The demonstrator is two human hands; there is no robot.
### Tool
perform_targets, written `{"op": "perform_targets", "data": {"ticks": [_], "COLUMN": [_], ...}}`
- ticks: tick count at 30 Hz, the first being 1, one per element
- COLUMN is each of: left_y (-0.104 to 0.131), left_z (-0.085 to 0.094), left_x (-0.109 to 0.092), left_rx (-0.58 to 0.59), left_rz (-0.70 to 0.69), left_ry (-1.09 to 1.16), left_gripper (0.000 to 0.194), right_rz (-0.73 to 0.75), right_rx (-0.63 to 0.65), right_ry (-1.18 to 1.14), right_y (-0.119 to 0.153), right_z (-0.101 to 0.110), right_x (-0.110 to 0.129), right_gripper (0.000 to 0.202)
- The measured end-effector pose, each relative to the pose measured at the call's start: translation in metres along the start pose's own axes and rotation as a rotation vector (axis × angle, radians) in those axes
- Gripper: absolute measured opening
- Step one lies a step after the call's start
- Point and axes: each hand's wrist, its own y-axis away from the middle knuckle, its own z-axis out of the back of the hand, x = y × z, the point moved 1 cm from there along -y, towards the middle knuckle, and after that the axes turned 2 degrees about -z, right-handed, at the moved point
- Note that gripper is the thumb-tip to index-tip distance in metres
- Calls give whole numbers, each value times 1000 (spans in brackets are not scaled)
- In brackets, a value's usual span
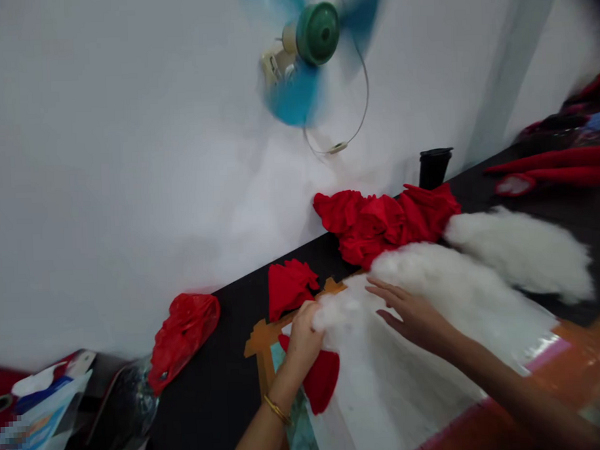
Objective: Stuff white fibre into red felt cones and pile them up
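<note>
My left hand has its fingers closed on a small tuft of white fibre stuffing. Right beneath that hand lies a small red fabric piece; whether the fingers also grip it I cannot tell. My right hand is open with fingers apart, holding nothing, just right of the tuft and over the white sheet. A large heap of white stuffing spreads behind and beyond my right hand.
A second pile of stuffing lies farther right. Crumpled red fabric, smaller red pieces and a black cup stand along the wall. A red plastic bag is at left. Above, a fan spins.
</note>
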Motion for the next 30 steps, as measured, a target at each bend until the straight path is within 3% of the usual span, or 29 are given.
{"op": "perform_targets", "data": {"ticks": [2,4,8,12,15,17,18,22,27,28,30], "left_y": [8,16,30,33,28,26,25,28,39,40,38], "left_z": [-14,-26,-24,-17,-29,-36,-38,-27,-18,-19,-23], "left_x": [-9,-19,-31,-31,-27,-21,-18,-5,-2,-4,-6], "left_rx": [-3,26,93,120,212,209,183,115,222,230,233], "left_rz": [-9,-4,43,146,141,138,148,150,112,111,122], "left_ry": [162,267,215,98,72,16,-17,-130,-248,-237,-178], "left_gripper": [44,59,75,62,36,14,12,11,5,8,38], "right_rz": [-27,-88,-268,-256,-225,-232,-240,-271,-241,-240,-243], "right_rx": [21,31,-83,-109,-64,-56,-58,-86,2,23,61], "right_ry": [-260,-426,-389,-240,-261,-263,-253,-177,-156,-175,-221], "right_y": [2,3,12,23,26,28,29,38,50,51,53], "right_z": [-11,-23,-32,-29,-31,-32,-31,-23,-16,-16,-17], "right_x": [29,45,37,28,35,37,35,12,-1,0,6], "right_gripper": [59,50,23,17,17,18,19,22,24,29,46]}}
